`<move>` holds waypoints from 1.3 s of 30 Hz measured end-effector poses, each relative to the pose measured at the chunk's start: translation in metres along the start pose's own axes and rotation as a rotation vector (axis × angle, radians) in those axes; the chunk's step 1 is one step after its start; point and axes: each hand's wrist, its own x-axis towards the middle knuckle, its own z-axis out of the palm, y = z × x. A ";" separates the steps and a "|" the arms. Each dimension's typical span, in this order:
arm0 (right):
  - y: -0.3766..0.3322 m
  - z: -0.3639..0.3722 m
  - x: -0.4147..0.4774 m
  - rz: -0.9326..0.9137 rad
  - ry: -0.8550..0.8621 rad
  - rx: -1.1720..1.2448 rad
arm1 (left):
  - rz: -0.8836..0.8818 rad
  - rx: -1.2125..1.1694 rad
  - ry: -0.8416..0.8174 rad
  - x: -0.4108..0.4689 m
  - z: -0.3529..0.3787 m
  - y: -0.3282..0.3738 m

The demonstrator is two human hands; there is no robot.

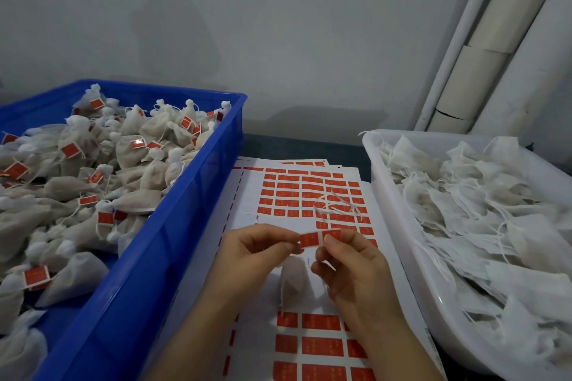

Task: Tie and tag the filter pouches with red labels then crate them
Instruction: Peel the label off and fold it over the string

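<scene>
My left hand (257,249) and my right hand (349,266) pinch the two ends of one red label (318,237), held flat above the sticker sheets (309,195). A white filter pouch (292,283) hangs just below and between my hands; its string is hidden by my fingers. The blue crate (173,226) on the left is heaped with tied pouches that carry red tags. The white tub (411,244) on the right holds a pile of untied pouches with loose strings.
White sheets with rows of red labels cover the table between crate and tub, some rows peeled off. A few loose string scraps (334,207) lie on the labels. A grey wall stands behind, with white pipes (483,49) at the right.
</scene>
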 end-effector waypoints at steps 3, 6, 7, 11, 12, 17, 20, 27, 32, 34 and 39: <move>0.000 0.000 0.000 -0.002 0.015 -0.010 | 0.030 -0.023 0.020 0.000 0.001 0.000; 0.000 0.001 0.000 -0.002 0.019 -0.009 | 0.068 -0.028 0.017 -0.002 0.002 0.001; 0.001 0.001 0.000 -0.001 0.021 -0.006 | 0.069 -0.018 0.015 -0.003 0.002 0.001; 0.001 0.001 0.000 0.010 0.036 0.025 | 0.045 0.033 -0.050 -0.003 0.002 0.001; 0.001 0.001 0.000 0.011 0.043 0.036 | 0.042 0.040 -0.068 -0.003 0.002 0.001; -0.001 -0.001 -0.001 0.031 0.059 0.141 | 0.039 -0.007 -0.069 -0.003 0.005 0.001; -0.002 0.000 -0.001 0.035 0.064 0.143 | 0.041 0.010 -0.066 -0.003 0.006 0.000; -0.003 -0.002 -0.003 -0.008 -0.024 -0.014 | 0.018 -0.001 -0.088 -0.003 0.006 0.002; -0.004 -0.004 -0.003 -0.036 -0.079 -0.193 | 0.020 -0.014 -0.169 -0.005 0.005 0.004; -0.003 -0.005 -0.003 -0.044 -0.088 -0.260 | 0.021 -0.018 -0.199 -0.005 0.005 0.004; -0.002 -0.006 -0.003 -0.071 -0.070 -0.390 | 0.023 -0.027 -0.248 -0.006 0.006 0.003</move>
